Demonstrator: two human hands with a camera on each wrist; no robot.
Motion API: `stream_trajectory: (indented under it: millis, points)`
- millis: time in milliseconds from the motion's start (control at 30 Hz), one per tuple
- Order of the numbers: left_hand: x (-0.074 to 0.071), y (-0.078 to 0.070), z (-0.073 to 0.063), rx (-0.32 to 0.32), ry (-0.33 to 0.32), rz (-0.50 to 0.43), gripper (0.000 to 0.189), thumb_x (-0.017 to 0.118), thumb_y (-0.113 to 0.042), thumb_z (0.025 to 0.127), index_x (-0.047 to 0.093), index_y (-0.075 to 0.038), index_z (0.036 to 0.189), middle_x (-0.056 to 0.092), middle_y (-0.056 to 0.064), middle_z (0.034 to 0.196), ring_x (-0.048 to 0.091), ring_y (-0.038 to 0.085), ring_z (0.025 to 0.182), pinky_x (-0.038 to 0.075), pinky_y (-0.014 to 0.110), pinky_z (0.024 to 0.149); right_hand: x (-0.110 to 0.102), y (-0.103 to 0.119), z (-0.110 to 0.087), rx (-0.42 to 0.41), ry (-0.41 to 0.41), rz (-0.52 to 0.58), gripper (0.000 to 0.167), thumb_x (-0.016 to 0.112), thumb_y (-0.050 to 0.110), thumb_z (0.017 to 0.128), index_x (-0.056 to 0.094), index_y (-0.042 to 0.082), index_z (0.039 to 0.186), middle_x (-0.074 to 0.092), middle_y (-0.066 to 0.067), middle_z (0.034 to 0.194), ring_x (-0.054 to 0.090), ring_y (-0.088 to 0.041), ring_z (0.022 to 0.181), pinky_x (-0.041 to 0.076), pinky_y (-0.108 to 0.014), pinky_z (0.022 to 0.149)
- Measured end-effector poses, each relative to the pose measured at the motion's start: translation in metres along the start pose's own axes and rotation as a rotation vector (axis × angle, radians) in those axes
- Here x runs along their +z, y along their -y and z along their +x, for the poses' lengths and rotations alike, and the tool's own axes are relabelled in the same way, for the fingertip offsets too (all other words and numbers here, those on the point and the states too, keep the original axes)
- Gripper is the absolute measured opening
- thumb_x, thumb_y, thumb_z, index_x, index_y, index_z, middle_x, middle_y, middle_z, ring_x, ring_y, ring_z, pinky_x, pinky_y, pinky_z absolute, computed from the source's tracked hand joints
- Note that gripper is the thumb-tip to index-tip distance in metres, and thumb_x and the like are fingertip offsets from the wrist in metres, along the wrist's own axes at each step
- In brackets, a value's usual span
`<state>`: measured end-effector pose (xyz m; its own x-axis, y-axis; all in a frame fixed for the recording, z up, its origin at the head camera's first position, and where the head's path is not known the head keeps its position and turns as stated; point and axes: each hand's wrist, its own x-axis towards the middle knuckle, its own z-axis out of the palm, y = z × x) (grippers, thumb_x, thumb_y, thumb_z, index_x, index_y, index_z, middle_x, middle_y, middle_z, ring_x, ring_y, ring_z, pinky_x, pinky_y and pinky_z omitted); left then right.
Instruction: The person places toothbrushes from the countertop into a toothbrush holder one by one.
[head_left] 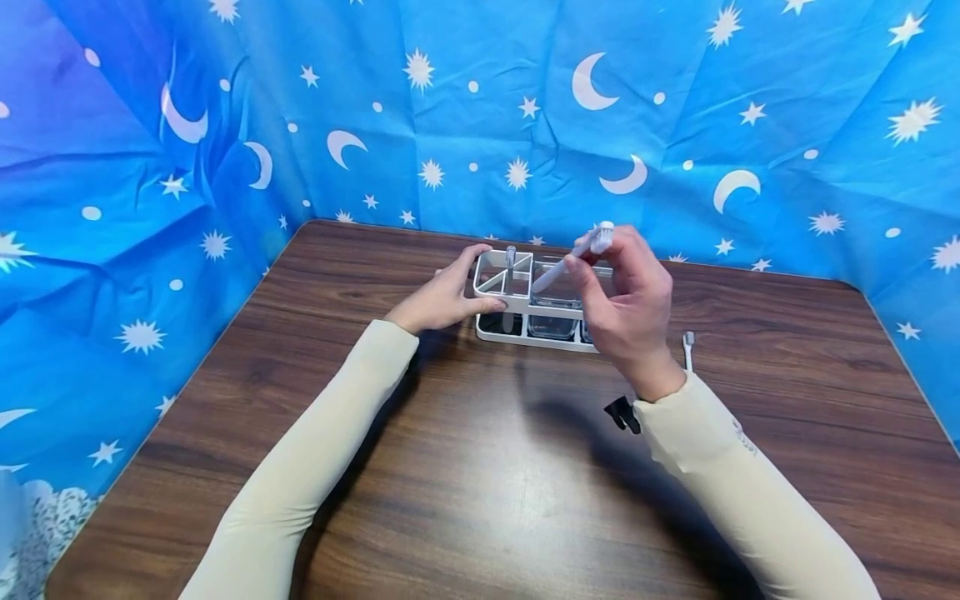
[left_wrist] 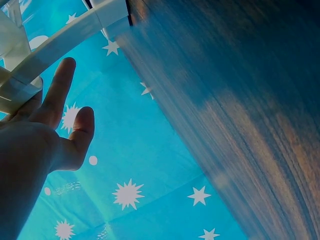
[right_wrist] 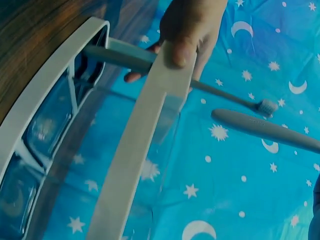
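Observation:
A white toothbrush holder (head_left: pixel 555 309) with clear cups (head_left: pixel 552 326) stands toward the back of the table. My left hand (head_left: pixel 444 296) grips its left end, thumb on the front rim and fingers around the side. In the left end compartment a grey toothbrush (right_wrist: pixel 225 95) stands upright, bristles up. Over the middle of the holder, my right hand (head_left: pixel 636 300) pinches a second toothbrush (head_left: pixel 557 272) near its head. That brush is tilted, its handle end (right_wrist: pixel 225 117) pointing left and down, apart from the standing brush in the right wrist view. The right hand hides the holder's right end.
Another toothbrush (head_left: pixel 688 350) lies on the wooden table (head_left: pixel 480 500) right of the holder, partly behind the right forearm. A blue cloth (head_left: pixel 480 108) with moons and stars hangs behind and beside the table. A small black piece (head_left: pixel 622 414) sits at the right cuff.

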<state>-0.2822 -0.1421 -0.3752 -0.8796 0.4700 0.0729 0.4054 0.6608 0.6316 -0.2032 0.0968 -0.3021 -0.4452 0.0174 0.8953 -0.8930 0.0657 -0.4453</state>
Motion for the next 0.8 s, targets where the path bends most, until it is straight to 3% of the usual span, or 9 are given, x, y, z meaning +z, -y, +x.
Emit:
stream_trajectory:
  millis: [200,467,633,800]
  points:
    - [0.001,0.001,0.0,0.011,-0.008,-0.005,0.092,0.067,-0.055,0.081,0.018,-0.017,0.148,0.04,0.012,0.14,0.045,0.025,0.121,0.019,0.056,0.106,0.014,-0.006,-0.002,0.012,0.027,0.011,0.019,0.064,-0.023,0.075,0.06,-0.012,0.09,0.06,-0.02,0.089,0.054,-0.023,0.08,0.049,-0.028,0.073]
    - [0.001,0.002,0.001,0.011,-0.009,-0.011,0.092,0.068,-0.055,0.08,0.019,-0.017,0.148,0.044,0.011,0.135,0.048,0.023,0.117,0.019,0.056,0.105,0.025,-0.001,-0.004,0.066,0.09,-0.068,0.013,0.063,-0.02,0.078,0.058,-0.013,0.089,0.057,-0.023,0.086,0.052,-0.022,0.078,0.047,-0.028,0.072]
    - [0.001,0.002,0.0,0.007,-0.011,-0.018,0.092,0.069,-0.054,0.079,0.02,-0.018,0.147,0.047,0.008,0.132,0.05,0.021,0.112,0.025,0.053,0.103,0.024,-0.019,-0.011,0.111,0.132,-0.144,0.011,0.066,-0.012,0.082,0.061,-0.007,0.091,0.06,-0.015,0.088,0.053,-0.02,0.079,0.047,-0.029,0.072]
    - [0.001,0.002,0.001,0.003,-0.008,-0.01,0.091,0.069,-0.054,0.08,0.02,-0.018,0.147,0.047,0.008,0.133,0.049,0.021,0.114,0.02,0.056,0.105,0.024,-0.035,-0.017,0.208,0.195,-0.212,0.009,0.067,0.001,0.086,0.064,0.001,0.095,0.06,-0.005,0.091,0.054,-0.015,0.082,0.048,-0.029,0.074]
